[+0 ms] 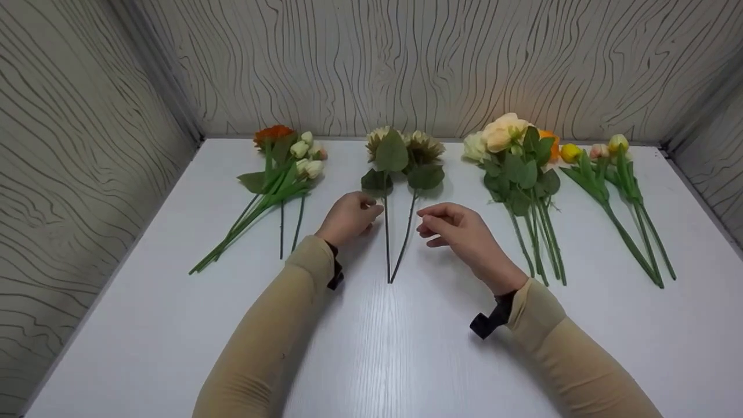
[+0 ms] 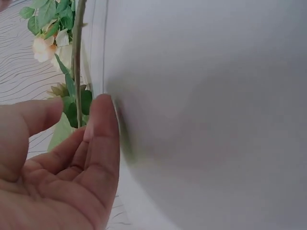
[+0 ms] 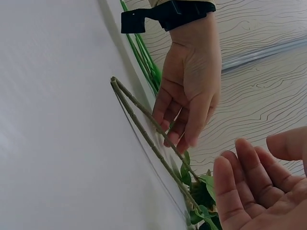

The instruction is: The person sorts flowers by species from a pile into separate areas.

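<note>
In the middle of the white table lie two cream flowers with green leaves (image 1: 392,152), their bare stems (image 1: 388,244) meeting at the lower ends in a narrow V. My left hand (image 1: 350,219) is just left of these stems, fingers loosely bent. The left wrist view shows a gap between its thumb and fingers, with a stem (image 2: 78,52) beyond them. To the right of the pair, my right hand (image 1: 464,235) hovers with relaxed fingers close to the right stem. Nothing lies in its palm (image 3: 268,196) in the right wrist view.
A bunch with a red-orange bloom (image 1: 274,134) and white tulips (image 1: 300,149) lies on the left. Peach roses (image 1: 504,132) lie right of centre, and yellow and pink tulips (image 1: 619,143) at far right. A patterned wall (image 1: 348,64) closes the table's back edge.
</note>
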Available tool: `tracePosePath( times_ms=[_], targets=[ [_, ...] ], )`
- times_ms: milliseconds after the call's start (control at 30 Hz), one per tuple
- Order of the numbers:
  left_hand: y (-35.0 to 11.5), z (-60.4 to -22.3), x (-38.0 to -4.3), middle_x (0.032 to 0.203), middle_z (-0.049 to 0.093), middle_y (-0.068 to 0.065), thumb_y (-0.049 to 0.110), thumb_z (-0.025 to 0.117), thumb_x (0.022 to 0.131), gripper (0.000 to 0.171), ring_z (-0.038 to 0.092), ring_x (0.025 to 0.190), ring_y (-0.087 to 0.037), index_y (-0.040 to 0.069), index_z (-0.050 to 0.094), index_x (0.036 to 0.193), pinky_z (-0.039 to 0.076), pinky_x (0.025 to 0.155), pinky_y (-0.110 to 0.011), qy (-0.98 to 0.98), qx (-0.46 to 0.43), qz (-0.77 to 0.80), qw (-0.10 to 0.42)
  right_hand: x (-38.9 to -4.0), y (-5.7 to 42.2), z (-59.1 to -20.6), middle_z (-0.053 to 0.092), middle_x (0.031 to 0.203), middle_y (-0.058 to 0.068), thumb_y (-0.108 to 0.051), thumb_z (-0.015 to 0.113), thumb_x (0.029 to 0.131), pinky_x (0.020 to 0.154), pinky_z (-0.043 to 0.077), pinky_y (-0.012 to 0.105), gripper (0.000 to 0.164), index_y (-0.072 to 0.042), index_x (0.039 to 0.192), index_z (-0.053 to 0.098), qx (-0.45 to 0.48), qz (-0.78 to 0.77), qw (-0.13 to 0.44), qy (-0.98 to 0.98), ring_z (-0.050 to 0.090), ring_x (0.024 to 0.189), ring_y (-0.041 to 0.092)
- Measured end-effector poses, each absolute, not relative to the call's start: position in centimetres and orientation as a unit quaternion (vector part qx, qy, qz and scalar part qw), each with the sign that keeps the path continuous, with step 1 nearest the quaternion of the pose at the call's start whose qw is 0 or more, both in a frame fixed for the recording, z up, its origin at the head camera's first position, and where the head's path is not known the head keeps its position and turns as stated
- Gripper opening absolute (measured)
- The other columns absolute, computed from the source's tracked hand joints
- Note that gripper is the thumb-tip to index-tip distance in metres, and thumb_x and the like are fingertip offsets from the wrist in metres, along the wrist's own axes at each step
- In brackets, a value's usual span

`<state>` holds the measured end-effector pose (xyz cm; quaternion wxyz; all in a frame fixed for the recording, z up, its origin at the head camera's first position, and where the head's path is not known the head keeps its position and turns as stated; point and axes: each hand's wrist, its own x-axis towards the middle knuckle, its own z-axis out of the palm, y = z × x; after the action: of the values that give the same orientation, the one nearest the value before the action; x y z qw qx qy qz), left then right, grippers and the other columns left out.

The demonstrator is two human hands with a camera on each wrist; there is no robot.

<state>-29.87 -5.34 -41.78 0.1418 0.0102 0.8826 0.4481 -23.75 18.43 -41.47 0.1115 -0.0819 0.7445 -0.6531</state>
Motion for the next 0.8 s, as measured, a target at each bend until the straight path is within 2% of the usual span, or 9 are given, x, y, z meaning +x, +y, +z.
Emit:
tracePosePath(
  times_ms=[100, 200, 333, 433, 533, 633, 800],
  targets=[
    [-7.0, -41.6, -29.7, 0.102, 0.069, -0.011, 0.026, 0.062, 0.104, 0.031, 0.065, 0.084, -0.022, 0.004, 0.066, 0.126, 0.053, 0.070, -0.032, 0.889, 0.022, 0.445, 0.108, -23.8, 18.3, -41.7, 0.067, 0.117, 0.021, -0.028, 0.063, 0.104, 0.093, 0.056, 0.046, 0.041, 0.002, 0.133, 0.060, -0.093, -0.637, 0.114, 0.757, 0.061, 0.113, 0.043],
    [-9.7, -41.2, -29.8, 0.108, 0.068, -0.008, 0.023, 0.060, 0.105, 0.028, 0.064, 0.090, -0.020, 0.005, 0.069, 0.123, 0.054, 0.077, -0.034, 0.905, 0.013, 0.419, 0.070, -23.6, 18.1, -41.9, 0.068, 0.118, 0.019, -0.028, 0.063, 0.104, 0.095, 0.054, 0.049, 0.039, 0.001, 0.131, 0.062, -0.111, -0.614, 0.114, 0.773, 0.062, 0.114, 0.039],
    [-14.8, -40.6, -29.7, 0.113, 0.068, -0.009, 0.020, 0.059, 0.105, 0.026, 0.062, 0.097, -0.023, 0.004, 0.071, 0.122, 0.053, 0.083, -0.041, 0.932, -0.009, 0.362, 0.017, -23.0, 17.2, -41.9, 0.070, 0.115, 0.008, -0.028, 0.065, 0.103, 0.090, 0.055, 0.046, 0.032, -0.004, 0.126, 0.067, -0.146, -0.561, 0.097, 0.809, 0.064, 0.108, 0.031],
    [-19.1, -40.5, -29.3, 0.113, 0.070, -0.014, 0.015, 0.057, 0.105, 0.026, 0.064, 0.097, -0.029, 0.000, 0.071, 0.120, 0.053, 0.083, -0.046, 0.951, -0.017, 0.309, -0.028, -21.8, 16.0, -41.6, 0.070, 0.113, -0.001, -0.029, 0.065, 0.103, 0.086, 0.055, 0.042, 0.029, -0.009, 0.123, 0.070, -0.177, -0.512, 0.093, 0.836, 0.065, 0.104, 0.022],
    [-22.9, -40.7, -28.8, 0.113, 0.070, -0.021, 0.010, 0.055, 0.103, 0.027, 0.065, 0.099, -0.035, -0.004, 0.071, 0.117, 0.053, 0.085, -0.051, 0.964, -0.025, 0.260, -0.060, -20.5, 14.3, -41.5, 0.069, 0.114, -0.004, -0.029, 0.064, 0.103, 0.087, 0.055, 0.040, 0.027, -0.012, 0.123, 0.070, -0.217, -0.467, 0.105, 0.851, 0.064, 0.104, 0.016],
    [-25.6, -41.0, -28.4, 0.114, 0.070, -0.026, 0.012, 0.054, 0.101, 0.030, 0.065, 0.103, -0.041, -0.007, 0.071, 0.116, 0.052, 0.088, -0.055, 0.968, -0.037, 0.243, -0.060, -19.6, 12.6, -41.8, 0.070, 0.117, -0.002, -0.027, 0.064, 0.103, 0.090, 0.053, 0.041, 0.026, -0.011, 0.123, 0.071, -0.275, -0.414, 0.094, 0.862, 0.065, 0.107, 0.019],
    [-27.1, -41.6, -28.0, 0.113, 0.071, -0.026, 0.018, 0.057, 0.100, 0.033, 0.066, 0.103, -0.041, -0.007, 0.073, 0.113, 0.053, 0.089, -0.055, 0.965, -0.059, 0.254, -0.032, -19.5, 10.5, -42.6, 0.070, 0.118, 0.007, -0.022, 0.067, 0.101, 0.096, 0.051, 0.045, 0.025, -0.007, 0.121, 0.070, -0.358, -0.309, 0.028, 0.881, 0.062, 0.113, 0.028]
  ],
)
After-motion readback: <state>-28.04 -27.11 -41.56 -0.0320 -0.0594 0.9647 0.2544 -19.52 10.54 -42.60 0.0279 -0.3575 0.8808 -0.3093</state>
